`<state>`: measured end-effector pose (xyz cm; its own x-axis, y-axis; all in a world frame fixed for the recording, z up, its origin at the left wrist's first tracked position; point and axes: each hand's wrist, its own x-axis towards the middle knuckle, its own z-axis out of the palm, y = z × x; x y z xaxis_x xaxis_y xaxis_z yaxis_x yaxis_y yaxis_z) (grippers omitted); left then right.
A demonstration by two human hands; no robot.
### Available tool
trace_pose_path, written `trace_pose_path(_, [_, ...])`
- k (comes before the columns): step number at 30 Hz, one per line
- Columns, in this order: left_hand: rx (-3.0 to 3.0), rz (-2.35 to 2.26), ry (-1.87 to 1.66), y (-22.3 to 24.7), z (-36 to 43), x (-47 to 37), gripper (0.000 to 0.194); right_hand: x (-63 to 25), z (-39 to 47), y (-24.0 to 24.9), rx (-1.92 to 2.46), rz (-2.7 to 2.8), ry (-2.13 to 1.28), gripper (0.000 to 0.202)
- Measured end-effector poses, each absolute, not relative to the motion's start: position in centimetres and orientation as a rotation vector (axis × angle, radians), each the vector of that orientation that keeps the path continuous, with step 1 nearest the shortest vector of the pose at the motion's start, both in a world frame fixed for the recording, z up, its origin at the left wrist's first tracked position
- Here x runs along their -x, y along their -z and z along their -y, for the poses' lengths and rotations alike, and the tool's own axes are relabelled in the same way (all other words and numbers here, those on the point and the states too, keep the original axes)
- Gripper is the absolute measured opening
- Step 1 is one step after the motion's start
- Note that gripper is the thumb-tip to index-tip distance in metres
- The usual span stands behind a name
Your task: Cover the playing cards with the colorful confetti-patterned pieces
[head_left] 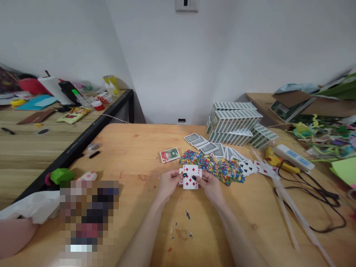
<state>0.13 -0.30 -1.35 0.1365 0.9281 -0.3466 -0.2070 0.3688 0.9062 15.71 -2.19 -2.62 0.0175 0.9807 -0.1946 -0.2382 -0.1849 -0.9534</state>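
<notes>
Both my hands hold a few playing cards (pixel 190 178) face toward me, with the seven of diamonds in front and the edges of others showing behind it. My left hand (pixel 170 182) pinches the left side, thumb on the card face. On the right side my right hand (pixel 210 184) pinches with its thumb too. Just beyond lie cards with colourful patterned backs (pixel 219 168), spread in a row. Behind these is a fan of grey-backed cards (pixel 208 147). A green card box (pixel 170 155) with a red band rests to the left.
Striped card boxes (pixel 236 120) are stacked at the back right. A yellow glue gun (pixel 280 163), a white power strip (pixel 294 157), black cable and clear glue sticks (pixel 289 207) lie right. At left are a green toy (pixel 61 176), white tissue (pixel 36 205) and a blurred-out object.
</notes>
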Motion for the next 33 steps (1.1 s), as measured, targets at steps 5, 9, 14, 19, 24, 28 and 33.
trace_pose_path(5, [-0.797,-1.124,-0.956,1.2,0.3,-0.1,0.028,-15.7,2.2,2.6,1.210,0.935,-1.393,0.028])
trace_pose_path(9, [-0.802,-1.123,-0.955,1.1,0.3,-0.1,0.028,-15.6,2.2,2.3,1.214,0.940,-1.393,0.027])
trace_pose_path(14, [-0.799,-1.126,-0.950,0.9,0.4,-0.1,0.028,-15.6,2.3,2.0,1.228,0.912,-1.420,0.032])
trace_pose_path(19, [-0.775,-1.152,-0.952,0.6,0.4,-0.3,0.027,-15.6,2.3,1.9,1.226,0.908,-1.429,0.032])
trace_pose_path(24, [-0.770,-1.134,-0.961,0.6,0.4,-0.3,0.029,-15.6,2.3,1.8,1.215,0.861,-1.446,0.032])
trace_pose_path(28, [-0.720,-1.009,-0.922,0.4,0.3,0.5,0.030,-15.8,2.2,1.6,1.200,0.826,-1.464,0.032])
trace_pose_path(33, [-0.641,-0.866,-0.819,-0.1,0.4,1.5,0.030,-16.0,2.3,1.4,1.161,0.786,-1.505,0.034])
